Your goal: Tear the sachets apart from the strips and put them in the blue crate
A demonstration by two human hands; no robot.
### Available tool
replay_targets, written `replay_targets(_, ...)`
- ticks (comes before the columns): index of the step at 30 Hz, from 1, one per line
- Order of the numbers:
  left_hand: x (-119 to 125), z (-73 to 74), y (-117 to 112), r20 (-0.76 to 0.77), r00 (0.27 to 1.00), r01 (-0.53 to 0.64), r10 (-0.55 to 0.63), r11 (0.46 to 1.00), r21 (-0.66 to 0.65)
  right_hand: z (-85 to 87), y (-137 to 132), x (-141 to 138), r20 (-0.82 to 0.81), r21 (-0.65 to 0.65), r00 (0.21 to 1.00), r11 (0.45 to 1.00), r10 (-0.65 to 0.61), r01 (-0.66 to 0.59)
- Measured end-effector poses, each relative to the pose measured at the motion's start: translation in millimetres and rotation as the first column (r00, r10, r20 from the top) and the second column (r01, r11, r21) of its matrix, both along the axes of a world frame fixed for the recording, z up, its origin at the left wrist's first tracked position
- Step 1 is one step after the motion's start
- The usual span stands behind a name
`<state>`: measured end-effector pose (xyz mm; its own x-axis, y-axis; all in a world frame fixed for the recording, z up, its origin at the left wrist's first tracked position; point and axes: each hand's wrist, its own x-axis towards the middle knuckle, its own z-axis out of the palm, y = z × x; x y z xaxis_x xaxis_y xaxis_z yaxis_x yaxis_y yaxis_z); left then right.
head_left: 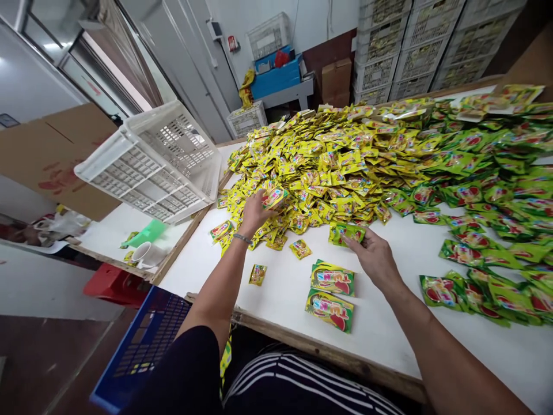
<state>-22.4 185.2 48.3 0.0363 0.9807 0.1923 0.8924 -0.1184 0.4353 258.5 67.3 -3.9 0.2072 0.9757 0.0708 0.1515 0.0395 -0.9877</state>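
A big heap of small yellow sachets (328, 155) covers the back of the white table (389, 323). My left hand (254, 214) reaches into the heap's near edge, fingers closed on a small yellow sachet (275, 197). My right hand (375, 256) pinches a larger green packet (347, 233) at the heap's front. Two green packets (332, 278) (329, 309) lie flat in front of me. Loose yellow sachets (258, 274) are scattered near my left wrist.
A mass of green packets (484, 190) fills the table's right side. A white plastic crate (158, 161) tilts at the left beside cardboard (52, 155). A blue crate (142, 346) stands below the table. Stacked white crates (423, 46) line the back wall.
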Motion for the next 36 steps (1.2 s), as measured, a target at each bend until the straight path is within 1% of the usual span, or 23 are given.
replay_targets(2,3,3.8,-13,-0.01,0.996,0.087,-0.087,0.992,0.096,1.8,0,1,-0.082,0.012,0.996,1.0,0.029,-0.028)
replay_targets(4,13,5.4,-31,-0.026,0.967,0.253,-0.252,0.958,0.131,3.7,-1,1,-0.169,0.014,0.982,0.996,0.089,-0.088)
replay_targets(5,20,4.8,-40,-0.033,0.933,0.358,-0.357,0.924,0.134,4.7,-1,0,-0.206,0.008,0.97,0.991,0.13,-0.131)
replay_targets(7,35,0.6,-56,-0.029,0.827,0.56,-0.561,0.819,0.122,6.8,-2,-2,-0.266,-0.022,0.939,0.972,0.219,-0.234)
replay_targets(8,43,-2.7,-63,-0.011,0.778,0.625,-0.628,0.771,0.12,7.9,-3,-4,-0.291,-0.033,0.922,0.961,0.255,-0.276)
replay_targets(9,50,-6.5,-68,0.025,0.754,0.648,-0.656,0.75,0.133,9.0,-4,-6,-0.315,-0.036,0.909,0.954,0.273,-0.299)
replay_targets(10,56,-10.7,-73,0.089,0.761,0.625,-0.643,0.763,0.166,10.0,-4,-8,-0.338,-0.031,0.901,0.954,0.271,-0.298)
replay_targets(12,68,-19.4,-79,0.348,0.787,0.451,-0.51,0.86,0.239,11.3,-4,-12,-0.387,-0.002,0.897,0.973,0.214,-0.233)
replay_targets(13,74,-23.6,-81,0.537,0.74,0.333,-0.406,0.914,0.233,11.4,-4,-14,-0.414,0.01,0.894,0.983,0.172,-0.184)
replay_targets(14,79,-27.6,-82,0.721,0.629,0.239,-0.289,0.955,0.175,11.0,-3,-16,-0.44,0.016,0.888,0.99,0.131,-0.138)
replay_targets(15,85,-31.2,-83,0.862,0.478,0.195,-0.169,0.977,0.083,10.0,-3,-18,-0.461,0.016,0.882,0.995,0.097,-0.101)
replay_targets(16,91,-34.3,-84,0.943,0.329,0.2,-0.057,0.98,-0.01,8.4,-3,-20,-0.473,0.011,0.877,0.997,0.078,-0.082)
replay_targets(17,96,-36.9,-84,0.977,0.211,0.229,0.034,0.97,-0.083,6.2,-3,-21,-0.475,0.003,0.877,0.997,0.073,-0.081)
replay_targets(18,100,-38.9,-84,0.986,0.135,0.253,0.097,0.959,-0.129,3.7,-3,-22,-0.467,-0.007,0.88,0.995,0.083,-0.098)
replay_targets(20,103,-40.9,-82,0.988,0.077,0.245,0.132,0.958,-0.147,-0.7,-3,-22,-0.407,-0.031,0.902,0.985,0.143,-0.17)
replay_targets(21,102,-40.8,-80,0.99,0.08,0.222,0.117,0.966,-0.132,-1.8,-3,-21,-0.356,-0.043,0.919,0.98,0.169,-0.196)
replay_targets(23,94,-38.6,-76,0.987,0.156,0.188,0.047,0.979,-0.076,-0.8,-2,-16,-0.251,-0.037,0.955,0.984,0.158,-0.172)
replay_targets(25,83,-34.9,-74,0.948,0.312,0.23,-0.058,0.973,-0.016,4.3,0,-10,-0.197,0.03,0.978,0.998,0.063,-0.058)
replay_targets(27,73,-31.4,-75,0.857,0.484,0.318,-0.177,0.948,0.016,11.6,2,-5,-0.189,0.119,0.982,0.991,-0.03,0.053)
replay_targets(29,69,-29.4,-78,0.762,0.585,0.406,-0.278,0.914,0.022,18.2,3,0,-0.138,0.164,0.989,0.983,-0.057,0.08)
replay_targets(31,70,-29.7,-82,0.729,0.598,0.468,-0.334,0.883,0.02,22.6,4,5,0.005,0.142,0.999,0.989,-0.037,0.035)
replay_targets(34,76,-33.0,-85,0.793,0.518,0.529,-0.319,0.849,-0.005,25.3,3,12,0.272,0.088,0.962,0.994,0.036,-0.062)
replay_targets(36,79,-35.3,-87,0.842,0.465,0.548,-0.274,0.836,-0.031,25.1,3,16,0.388,0.072,0.916,0.988,0.097,-0.135)
